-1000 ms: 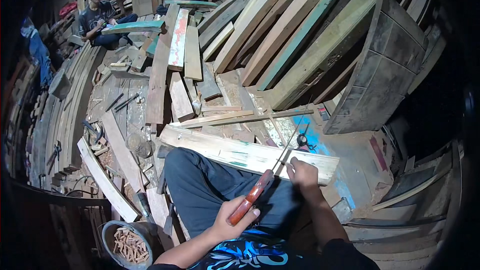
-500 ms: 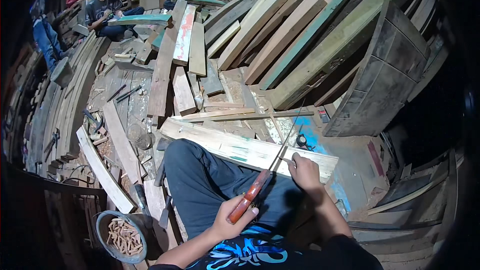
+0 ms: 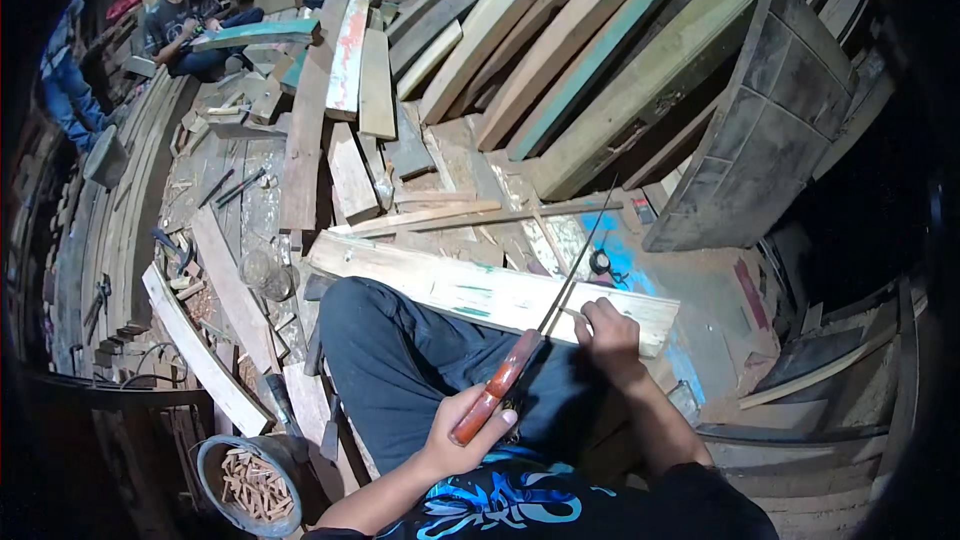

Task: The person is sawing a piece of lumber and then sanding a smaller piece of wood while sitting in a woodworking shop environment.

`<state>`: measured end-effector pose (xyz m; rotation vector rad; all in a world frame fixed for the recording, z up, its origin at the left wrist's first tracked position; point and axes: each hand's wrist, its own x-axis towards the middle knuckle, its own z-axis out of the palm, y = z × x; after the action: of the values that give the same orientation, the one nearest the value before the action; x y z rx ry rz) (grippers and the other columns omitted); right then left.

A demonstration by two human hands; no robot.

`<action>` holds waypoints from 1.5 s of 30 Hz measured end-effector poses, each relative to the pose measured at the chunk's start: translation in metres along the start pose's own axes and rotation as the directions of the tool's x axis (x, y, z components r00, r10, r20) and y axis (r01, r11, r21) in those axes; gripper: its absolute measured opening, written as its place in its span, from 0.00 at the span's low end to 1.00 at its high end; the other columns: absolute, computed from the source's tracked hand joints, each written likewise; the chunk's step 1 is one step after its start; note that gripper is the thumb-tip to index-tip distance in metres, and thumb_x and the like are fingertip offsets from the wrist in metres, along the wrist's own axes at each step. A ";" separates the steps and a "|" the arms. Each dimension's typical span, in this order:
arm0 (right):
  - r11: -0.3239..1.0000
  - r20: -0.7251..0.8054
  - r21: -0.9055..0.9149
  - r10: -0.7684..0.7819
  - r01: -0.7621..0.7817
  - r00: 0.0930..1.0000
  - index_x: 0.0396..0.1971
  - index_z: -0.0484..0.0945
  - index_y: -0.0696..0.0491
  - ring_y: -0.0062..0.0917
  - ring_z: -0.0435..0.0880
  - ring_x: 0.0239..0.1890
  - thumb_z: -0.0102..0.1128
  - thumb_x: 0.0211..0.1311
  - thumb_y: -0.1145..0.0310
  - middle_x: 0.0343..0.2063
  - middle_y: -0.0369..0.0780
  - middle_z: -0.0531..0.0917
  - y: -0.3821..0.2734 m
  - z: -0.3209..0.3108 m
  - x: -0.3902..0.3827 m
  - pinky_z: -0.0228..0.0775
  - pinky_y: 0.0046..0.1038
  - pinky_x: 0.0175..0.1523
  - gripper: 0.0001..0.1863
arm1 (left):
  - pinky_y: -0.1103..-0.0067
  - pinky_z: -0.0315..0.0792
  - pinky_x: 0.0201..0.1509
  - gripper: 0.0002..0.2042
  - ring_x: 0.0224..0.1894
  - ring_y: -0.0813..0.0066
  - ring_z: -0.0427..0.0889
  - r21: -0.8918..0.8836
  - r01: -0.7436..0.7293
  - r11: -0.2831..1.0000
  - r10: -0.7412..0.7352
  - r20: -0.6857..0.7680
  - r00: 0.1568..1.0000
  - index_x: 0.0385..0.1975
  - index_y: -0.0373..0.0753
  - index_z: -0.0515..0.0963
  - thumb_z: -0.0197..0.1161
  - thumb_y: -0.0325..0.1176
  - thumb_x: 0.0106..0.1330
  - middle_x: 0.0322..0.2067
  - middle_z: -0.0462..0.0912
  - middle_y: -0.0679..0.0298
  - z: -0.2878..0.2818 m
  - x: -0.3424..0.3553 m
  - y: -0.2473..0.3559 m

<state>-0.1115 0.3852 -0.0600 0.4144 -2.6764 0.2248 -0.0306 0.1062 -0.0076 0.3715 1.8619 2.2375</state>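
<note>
My left hand (image 3: 466, 430) is wrapped round the glossy red-brown wooden handle of a handsaw (image 3: 500, 386). The narrow dark blade, seen nearly edge-on, points away from me and to the right over a pale plank (image 3: 430, 276). Just right of the blade, my right hand (image 3: 608, 336) is closed, thumb and fingers together. A thin, small piece seems to stick out of those fingers toward the blade; what it is I cannot make out. Streaked with green, the plank lies across in front of my bent leg.
A bucket of small wood pieces (image 3: 258, 485) stands at lower left. Beside my knee are a glass jar (image 3: 268, 274) and loose boards. Thick beams (image 3: 570, 50) lean at the back right, near a dark curved panel (image 3: 760, 130). Another person (image 3: 190, 25) sits far left holding a green-edged board.
The view has shifted slightly, so the surroundings sit a little higher and further left. Both hands stay nearly in place, and my right fingers are curled a little differently near the blade.
</note>
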 end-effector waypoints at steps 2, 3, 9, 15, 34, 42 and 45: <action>1.000 -0.018 -0.015 0.003 -0.003 1.000 0.28 0.76 0.50 0.36 0.77 0.18 0.58 0.58 0.62 0.24 0.40 0.75 0.002 0.002 -0.001 0.69 0.37 0.23 0.07 | 0.82 0.62 0.25 0.09 0.20 0.83 0.65 0.038 0.004 0.999 -0.005 0.016 1.000 0.26 0.35 0.72 0.64 0.31 0.62 0.18 0.69 0.68 -0.005 0.000 -0.011; 0.996 0.088 -0.034 0.088 -0.086 0.992 0.30 0.76 0.50 0.39 0.78 0.23 0.57 0.58 0.62 0.27 0.40 0.76 0.004 0.002 0.000 0.70 0.39 0.27 0.08 | 0.81 0.61 0.25 0.10 0.19 0.81 0.65 0.120 -0.048 0.992 0.045 0.021 0.999 0.25 0.35 0.72 0.65 0.31 0.61 0.17 0.68 0.67 -0.012 0.001 -0.020; 0.976 0.202 -0.057 0.219 -0.211 0.955 0.30 0.76 0.48 0.41 0.80 0.30 0.59 0.53 0.66 0.30 0.40 0.77 0.004 0.012 0.012 0.72 0.39 0.33 0.05 | 0.80 0.64 0.27 0.05 0.20 0.78 0.67 0.066 0.024 0.998 -0.023 -0.024 0.999 0.29 0.31 0.73 0.61 0.25 0.56 0.18 0.69 0.65 -0.019 0.011 -0.019; 0.977 0.145 -0.081 0.206 -0.196 0.968 0.31 0.77 0.50 0.39 0.81 0.31 0.63 0.47 0.69 0.32 0.38 0.78 0.011 0.014 -0.004 0.72 0.38 0.34 0.09 | 0.79 0.65 0.29 0.08 0.21 0.75 0.70 0.039 0.003 0.999 -0.006 0.065 0.998 0.34 0.30 0.75 0.60 0.25 0.56 0.20 0.72 0.63 -0.017 0.017 -0.021; 0.979 0.066 0.092 0.177 -0.183 0.982 0.28 0.77 0.49 0.39 0.79 0.23 0.63 0.54 0.65 0.27 0.38 0.78 0.001 0.008 0.003 0.70 0.39 0.28 0.05 | 0.82 0.62 0.28 0.06 0.23 0.81 0.64 0.009 0.146 0.989 -0.146 0.026 0.989 0.27 0.32 0.71 0.60 0.27 0.58 0.19 0.68 0.69 -0.003 0.012 -0.021; 0.981 0.114 0.051 0.180 -0.187 0.977 0.29 0.77 0.50 0.40 0.79 0.25 0.62 0.56 0.66 0.28 0.38 0.77 0.003 0.008 0.002 0.71 0.41 0.30 0.05 | 0.82 0.62 0.27 0.08 0.21 0.82 0.66 -0.066 0.298 0.952 -0.296 0.031 0.955 0.27 0.32 0.72 0.59 0.31 0.59 0.19 0.70 0.68 -0.014 0.002 -0.028; 0.985 0.091 0.043 0.162 -0.167 0.983 0.28 0.77 0.50 0.41 0.78 0.24 0.62 0.56 0.66 0.28 0.38 0.77 0.004 0.013 0.002 0.70 0.41 0.29 0.05 | 0.82 0.62 0.26 0.10 0.20 0.82 0.68 -0.059 0.306 0.950 -0.305 0.025 0.952 0.26 0.33 0.71 0.59 0.33 0.59 0.18 0.71 0.68 -0.014 0.005 -0.031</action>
<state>-0.1195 0.3853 -0.0706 0.2221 -2.7980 0.3312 -0.0402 0.1007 -0.0405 0.0806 1.7019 2.0694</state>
